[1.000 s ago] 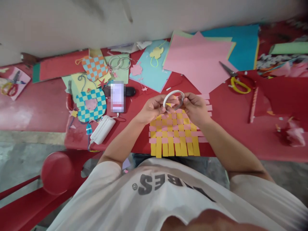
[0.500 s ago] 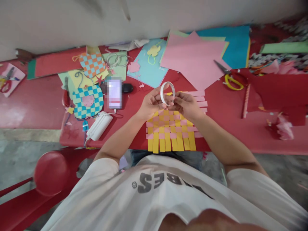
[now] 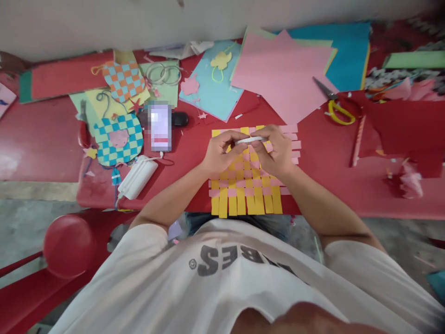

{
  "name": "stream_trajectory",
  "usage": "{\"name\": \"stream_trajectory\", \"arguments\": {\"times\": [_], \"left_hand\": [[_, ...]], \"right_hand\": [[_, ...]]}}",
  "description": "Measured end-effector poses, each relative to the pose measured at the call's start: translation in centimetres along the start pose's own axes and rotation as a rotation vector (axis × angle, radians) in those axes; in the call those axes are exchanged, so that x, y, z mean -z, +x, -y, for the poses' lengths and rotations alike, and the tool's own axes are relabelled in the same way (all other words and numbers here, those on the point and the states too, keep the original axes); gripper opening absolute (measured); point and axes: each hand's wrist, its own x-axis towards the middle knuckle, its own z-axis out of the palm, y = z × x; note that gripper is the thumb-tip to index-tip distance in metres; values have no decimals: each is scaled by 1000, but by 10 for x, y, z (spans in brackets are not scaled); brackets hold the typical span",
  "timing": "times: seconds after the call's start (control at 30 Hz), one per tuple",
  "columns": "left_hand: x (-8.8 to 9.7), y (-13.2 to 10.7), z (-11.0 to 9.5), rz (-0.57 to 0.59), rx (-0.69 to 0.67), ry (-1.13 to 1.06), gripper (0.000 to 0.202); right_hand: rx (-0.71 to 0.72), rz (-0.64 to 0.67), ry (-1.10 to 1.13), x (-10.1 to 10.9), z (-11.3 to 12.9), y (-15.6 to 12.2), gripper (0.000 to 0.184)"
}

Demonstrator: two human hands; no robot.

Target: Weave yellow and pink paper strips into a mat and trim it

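The one view looks from the wearer's head, above the near edge of the table (image 3: 375, 195), facing forward and steeply down, with the shirt (image 3: 222, 283) close below it across the near side. The left hand (image 3: 219, 154) and right hand (image 3: 278, 150) fall near the middle, farther from the lens than the shirt, and the wall (image 3: 104, 23) bounds the far side. Its wide sweep runs from the chair (image 3: 69, 246) at near left to the green paper (image 3: 415, 59) at far right, where the dim, blurred corner is hard to read.
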Motion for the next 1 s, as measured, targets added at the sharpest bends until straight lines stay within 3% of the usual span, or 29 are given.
{"name": "stream_trajectory", "arguments": {"times": [0.2, 0.47, 0.6, 0.8, 1.0], "left_hand": [[2, -1, 0, -14, -29, 54, 25], [2, 0, -4, -12, -13, 112, 34], [4, 1, -6, 35, -10, 98, 33], [9, 4, -7, 113, -7, 48, 32], [12, 7, -6, 163, 38, 8, 32]], "right_hand": [[-87, 39, 69, -5, 13, -1, 42], [-59, 47, 67, 1, 19, 0, 32], [-9, 67, 106, 5, 21, 1, 21], [-123, 160, 118, 12, 25, 8, 38], [-151, 232, 190, 17, 26, 11, 35]]}}
